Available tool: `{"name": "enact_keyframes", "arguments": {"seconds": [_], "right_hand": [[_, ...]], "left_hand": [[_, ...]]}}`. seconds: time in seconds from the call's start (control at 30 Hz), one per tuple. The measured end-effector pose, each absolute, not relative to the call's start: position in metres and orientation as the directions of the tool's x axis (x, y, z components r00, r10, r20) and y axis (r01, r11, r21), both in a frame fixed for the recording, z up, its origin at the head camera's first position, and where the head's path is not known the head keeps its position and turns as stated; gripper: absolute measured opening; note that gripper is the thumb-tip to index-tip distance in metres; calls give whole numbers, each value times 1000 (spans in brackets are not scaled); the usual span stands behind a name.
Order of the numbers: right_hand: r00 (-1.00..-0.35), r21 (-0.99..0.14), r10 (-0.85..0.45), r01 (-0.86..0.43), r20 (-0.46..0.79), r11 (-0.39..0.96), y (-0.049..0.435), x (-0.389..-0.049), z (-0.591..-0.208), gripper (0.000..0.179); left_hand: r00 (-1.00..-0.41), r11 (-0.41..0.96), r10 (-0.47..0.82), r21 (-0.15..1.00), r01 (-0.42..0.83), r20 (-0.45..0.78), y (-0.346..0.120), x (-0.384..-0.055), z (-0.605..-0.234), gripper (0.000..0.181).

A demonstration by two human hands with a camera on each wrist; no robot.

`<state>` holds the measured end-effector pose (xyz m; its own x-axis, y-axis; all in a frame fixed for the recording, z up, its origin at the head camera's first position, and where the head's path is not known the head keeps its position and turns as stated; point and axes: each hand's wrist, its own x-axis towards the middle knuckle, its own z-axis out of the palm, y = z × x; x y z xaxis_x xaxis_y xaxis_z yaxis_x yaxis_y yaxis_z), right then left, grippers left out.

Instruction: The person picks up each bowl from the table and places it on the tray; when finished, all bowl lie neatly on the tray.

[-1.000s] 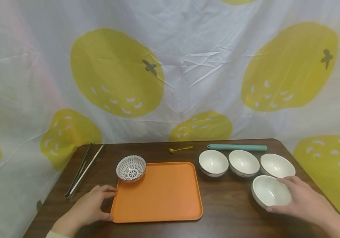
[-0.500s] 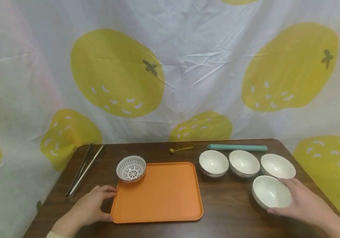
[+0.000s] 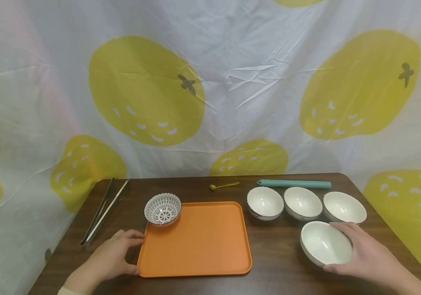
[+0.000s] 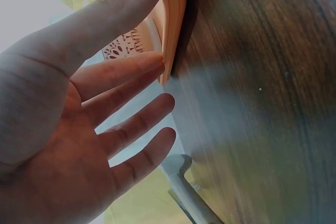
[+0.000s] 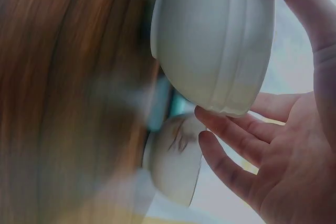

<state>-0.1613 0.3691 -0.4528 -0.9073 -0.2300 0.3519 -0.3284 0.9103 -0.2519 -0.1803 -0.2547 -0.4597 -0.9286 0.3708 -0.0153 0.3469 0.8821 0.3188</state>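
A plain white bowl (image 3: 322, 246) is gripped by its right side in my right hand (image 3: 365, 256), thumb at the near rim and fingers at the far one. In the right wrist view the bowl's ridged outer wall (image 5: 210, 35) shows, its foot at the dark wood tabletop. My left hand (image 3: 109, 256) is spread at the left edge of an orange tray (image 3: 203, 250); in the left wrist view the thumb and index fingertip (image 4: 155, 59) meet the tray's rim. A bowl with a dark-and-white pattern (image 3: 162, 209) stands at the tray's back left corner.
Three white bowls stand in a row at the back right: one (image 3: 265, 203), a second (image 3: 302, 203) and a third (image 3: 345, 207). Behind them lies a teal tube (image 3: 295, 184). A small yellow spoon-like item (image 3: 223, 186) is near the back edge. Tongs (image 3: 101, 213) lie far left.
My right hand has brought the plain white bowl leftward and a little nearer, away from the row of bowls. The left hand and the tray have stayed put.
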Motion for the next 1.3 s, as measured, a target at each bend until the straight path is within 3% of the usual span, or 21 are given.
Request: {"name": "enact_keyframes", "arguments": {"seconds": [0.9,1.3], "right_hand": [[-809,-366,-440,-574,389,732,208,-182,-442,111],[-781,-431,-549,-622,296,653,127,-204,-447,111]], "left_hand": [[-908,851,419,348,393,1,-260,-183,-461,73],[-911,860,413,324,394,13,-260,-183,-459,70]]}}
